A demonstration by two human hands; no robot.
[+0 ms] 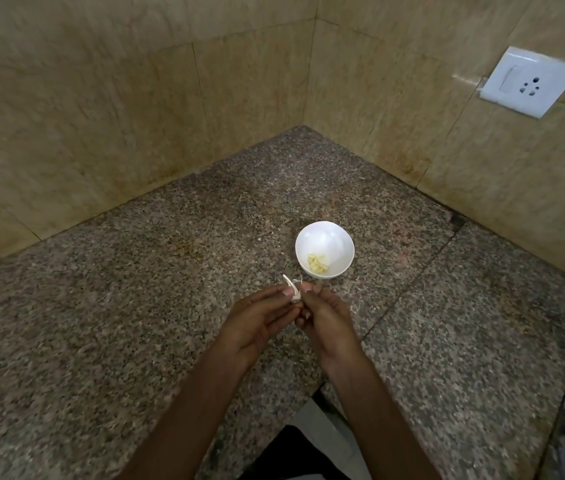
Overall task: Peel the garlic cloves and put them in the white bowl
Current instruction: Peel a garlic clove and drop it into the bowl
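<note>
A small white bowl (324, 249) stands on the speckled granite counter (135, 323) and holds several peeled yellowish garlic cloves (318, 263). Just in front of the bowl, both hands meet above the counter. My left hand (256, 323) pinches a garlic clove (293, 292) with papery white skin between thumb and fingers. My right hand (322, 317) pinches the same clove at its upper right, where a strip of skin sticks out. The clove's lower part is hidden by the fingers.
The counter sits in a corner of beige tiled walls (204, 116). A white wall socket with a switch (530, 81) is on the right wall. The counter's front edge runs below my forearms, with floor and dark clothing beneath.
</note>
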